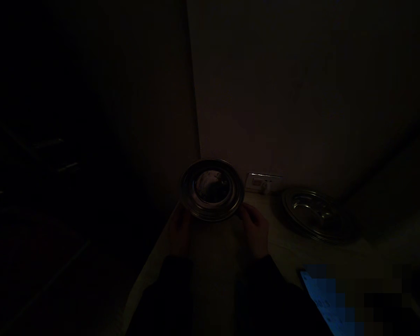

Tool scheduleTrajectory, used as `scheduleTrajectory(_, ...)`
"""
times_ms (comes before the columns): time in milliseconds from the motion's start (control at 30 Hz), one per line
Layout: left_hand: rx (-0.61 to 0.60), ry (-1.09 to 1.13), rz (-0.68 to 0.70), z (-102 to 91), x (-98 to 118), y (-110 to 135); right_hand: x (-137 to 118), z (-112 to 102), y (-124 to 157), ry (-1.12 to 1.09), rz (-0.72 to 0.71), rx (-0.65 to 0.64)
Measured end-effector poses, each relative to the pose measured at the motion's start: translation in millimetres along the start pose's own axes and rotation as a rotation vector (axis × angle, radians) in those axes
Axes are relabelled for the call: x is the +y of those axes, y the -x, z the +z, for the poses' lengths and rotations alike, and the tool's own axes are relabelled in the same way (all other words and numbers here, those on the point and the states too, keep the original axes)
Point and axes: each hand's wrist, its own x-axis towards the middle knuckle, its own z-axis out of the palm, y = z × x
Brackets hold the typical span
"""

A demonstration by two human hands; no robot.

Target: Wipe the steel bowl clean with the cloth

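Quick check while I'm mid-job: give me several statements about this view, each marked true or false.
1. The left hand and right hand hold the round metal dish at its rim. True.
2. The other metal dish lies left of the held one. False: it lies to the right.
3. A rectangular wall fitting shows between the two dishes. True.
4. The blue-lit screen is at the top left. False: it is at the lower right.
5. Dark sleeves cover both forearms. True.

Very dark indoor room, perhaps home; I cannot tell which room. Clues: plain wall (266,102), socket plate (257,182) above desk (278,240), shiny metal dish (310,212) at right.
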Motion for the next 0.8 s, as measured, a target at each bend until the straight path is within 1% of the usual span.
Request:
scheduleTrajectory(200,0.032,-0.006,-0.067,0.1,2.9,1.8,-1.7,-0.7,0.1,0.004,0.002,0.006)
scheduleTrajectory(300,0.037,0.002,-0.076,0.5,4.5,2.9,-1.3,-0.6,-0.5,0.002,-0.001,0.006)
scheduleTrajectory(433,0.026,-0.028,-0.061,0.4,4.7,2.9,-1.1,-0.3,-0.6,-0.001,0.001,0.013)
scheduleTrajectory(567,0.017,-0.014,-0.015,0.6,0.9,1.6,-2.4,-0.5,0.4,0.001,0.005,0.008)
scheduleTrajectory(700,0.015,-0.023,-0.034,0.0,-2.1,1.2,-3.7,-0.7,0.9,-0.002,0.006,0.006)
scheduleTrajectory(800,0.007,0.001,-0.022,-0.6,-0.1,2.1,-3.9,-0.5,0.7,-0.005,0.009,0.010)
